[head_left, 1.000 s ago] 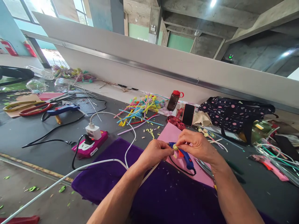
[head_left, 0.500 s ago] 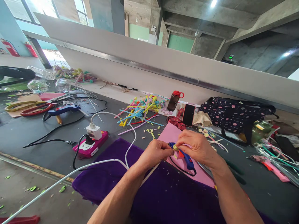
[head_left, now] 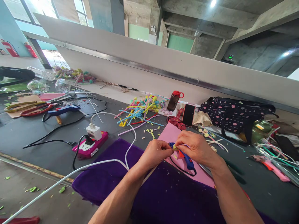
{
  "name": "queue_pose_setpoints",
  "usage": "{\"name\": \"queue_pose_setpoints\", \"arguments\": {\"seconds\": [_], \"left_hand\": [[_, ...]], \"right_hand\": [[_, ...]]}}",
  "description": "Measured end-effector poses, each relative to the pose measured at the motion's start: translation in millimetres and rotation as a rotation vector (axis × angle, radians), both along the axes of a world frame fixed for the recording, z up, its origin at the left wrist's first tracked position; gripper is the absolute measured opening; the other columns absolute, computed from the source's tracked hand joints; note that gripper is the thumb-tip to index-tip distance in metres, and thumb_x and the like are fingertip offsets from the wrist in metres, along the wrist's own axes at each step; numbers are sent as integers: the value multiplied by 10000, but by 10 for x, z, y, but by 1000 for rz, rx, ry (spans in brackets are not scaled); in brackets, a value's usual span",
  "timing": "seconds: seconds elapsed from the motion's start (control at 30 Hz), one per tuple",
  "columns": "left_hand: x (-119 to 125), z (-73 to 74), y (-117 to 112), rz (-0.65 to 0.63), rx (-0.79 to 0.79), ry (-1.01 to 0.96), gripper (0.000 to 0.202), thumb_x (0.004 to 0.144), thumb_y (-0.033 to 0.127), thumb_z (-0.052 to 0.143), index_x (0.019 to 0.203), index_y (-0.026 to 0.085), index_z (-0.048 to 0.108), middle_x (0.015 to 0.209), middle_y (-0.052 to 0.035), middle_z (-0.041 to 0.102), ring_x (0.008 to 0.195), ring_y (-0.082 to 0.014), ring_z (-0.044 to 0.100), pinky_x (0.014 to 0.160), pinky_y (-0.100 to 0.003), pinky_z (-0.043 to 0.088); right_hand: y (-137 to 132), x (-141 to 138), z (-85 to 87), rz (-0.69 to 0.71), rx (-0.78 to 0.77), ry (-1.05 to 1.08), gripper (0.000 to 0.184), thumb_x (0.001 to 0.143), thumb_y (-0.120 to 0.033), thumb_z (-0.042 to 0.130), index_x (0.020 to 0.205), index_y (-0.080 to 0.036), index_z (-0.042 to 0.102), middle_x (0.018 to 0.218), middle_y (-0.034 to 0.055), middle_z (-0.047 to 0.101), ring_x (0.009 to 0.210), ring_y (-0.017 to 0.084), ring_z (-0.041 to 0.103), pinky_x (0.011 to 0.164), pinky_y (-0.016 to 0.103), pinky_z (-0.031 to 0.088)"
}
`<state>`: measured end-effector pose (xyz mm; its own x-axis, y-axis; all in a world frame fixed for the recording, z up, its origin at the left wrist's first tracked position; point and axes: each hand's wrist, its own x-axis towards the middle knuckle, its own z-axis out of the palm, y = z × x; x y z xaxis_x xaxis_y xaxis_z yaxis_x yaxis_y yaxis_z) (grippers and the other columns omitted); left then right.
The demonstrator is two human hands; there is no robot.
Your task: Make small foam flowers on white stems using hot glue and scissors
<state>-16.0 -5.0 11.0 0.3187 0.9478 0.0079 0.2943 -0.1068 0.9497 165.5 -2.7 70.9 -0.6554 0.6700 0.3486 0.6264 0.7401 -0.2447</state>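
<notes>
My left hand (head_left: pixel 158 153) and my right hand (head_left: pixel 194 146) meet over the pink sheet (head_left: pixel 203 175), fingertips close together. Between them sits a small yellow piece (head_left: pixel 174 147), pinched by my right thumb and fingers; its exact kind is too small to make out. The left fingers are closed in a pinch, and a thin pale stem (head_left: pixel 149 176) runs down from under that hand across the purple cloth (head_left: pixel 107 177). Just beneath the hands a blue glue gun (head_left: pixel 187 160) with an orange trigger lies on the sheet, partly covered by the right fingers.
Colourful fuzzy stems (head_left: pixel 142 109) are heaped behind, near small cut bits (head_left: pixel 151 133). A pink power strip (head_left: pixel 93 146) trails cables at left, near another blue glue gun (head_left: pixel 63 110) and scissors (head_left: pixel 37 109). Bottle (head_left: pixel 174 101), phone (head_left: pixel 188 115) and dark bag (head_left: pixel 233 115) stand behind.
My right fingers have shifted very slightly left and cover more of the yellow piece. Everything else looks the same.
</notes>
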Motion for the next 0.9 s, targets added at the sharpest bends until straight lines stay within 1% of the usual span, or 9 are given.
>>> {"name": "queue_pose_setpoints", "arguments": {"seconds": [0.1,0.2,0.47,0.67,0.9], "left_hand": [[1,-2,-8,16,67,33,203,677,292,546,605,138,658,491,48,437,476,-72,336,455,-197,233],[2,-7,-16,24,109,61,200,680,280,536,620,144,669,506,45,455,495,-78,360,469,-199,248],[18,-11,-30,26,157,124,208,691,261,513,634,149,678,512,41,479,510,-83,387,476,-201,241],[20,3,-36,21,143,95,214,701,260,507,629,139,670,524,38,485,514,-80,380,480,-202,242],[14,62,-39,8,59,38,214,694,270,526,602,124,654,496,40,454,486,-77,356,468,-205,240]], "right_hand": [[7,-2,-3,-12,-3,1,126,815,-109,539,792,-188,634,796,29,599,749,150,551,679,266,421],[14,2,-13,-19,-4,-19,124,810,-99,541,788,-183,630,801,29,599,760,150,550,688,263,418],[12,7,-26,-51,-13,-82,118,818,-111,540,767,-170,628,785,23,599,766,145,550,707,258,415],[12,17,-25,-70,-7,-103,108,810,-115,555,771,-176,635,789,21,594,769,147,548,708,258,412],[2,-2,-20,-66,5,-56,99,799,-113,565,766,-176,635,782,18,596,759,145,547,697,260,409]]}}
